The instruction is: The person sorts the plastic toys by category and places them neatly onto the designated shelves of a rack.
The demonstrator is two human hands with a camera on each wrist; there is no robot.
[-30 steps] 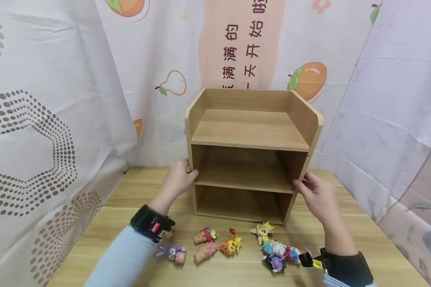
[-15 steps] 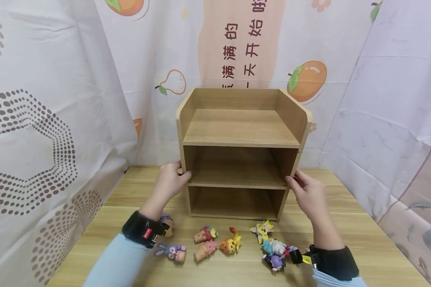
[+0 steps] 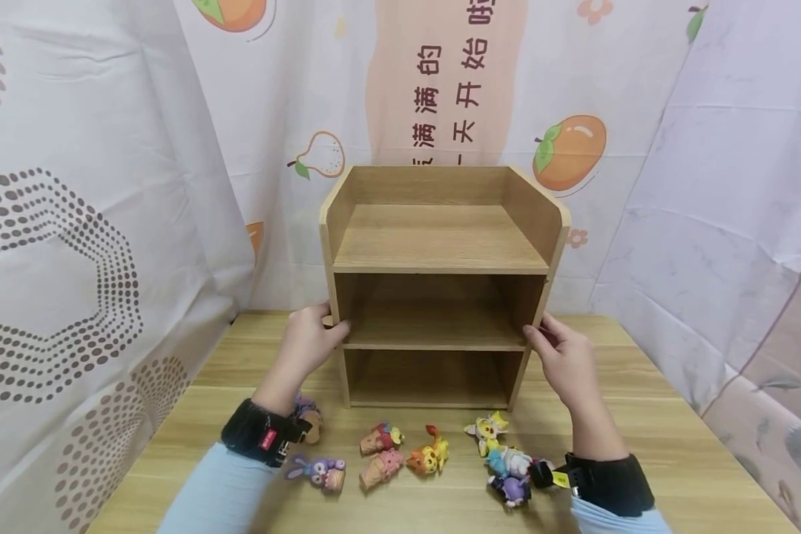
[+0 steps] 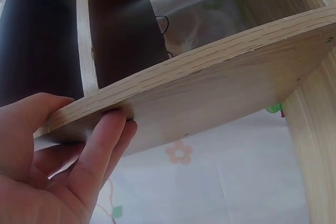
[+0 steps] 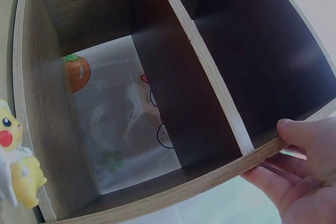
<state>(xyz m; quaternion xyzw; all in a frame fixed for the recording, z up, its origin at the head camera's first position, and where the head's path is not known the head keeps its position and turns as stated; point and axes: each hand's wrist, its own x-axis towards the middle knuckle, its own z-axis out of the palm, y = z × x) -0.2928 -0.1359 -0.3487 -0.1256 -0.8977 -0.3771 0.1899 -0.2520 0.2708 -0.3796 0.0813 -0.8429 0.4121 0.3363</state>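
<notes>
Toy figurines [image 3: 382,467] are scattered on a wood-grain table [image 3: 681,460], where a yellow-and-white figurine [image 3: 486,430] could be knocked or pinned were the three-tier wooden shelf unit [image 3: 440,237] just behind slid forward; whether they touch cannot be told. The unit's sides are pinched by the left hand [image 3: 307,337] and right hand [image 3: 567,363]; lettering on the curtain [image 3: 274,111] beyond is cut off

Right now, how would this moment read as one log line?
left hand: grips wooden shelf | right hand: grips its opposite side | toy figures: on table
</notes>
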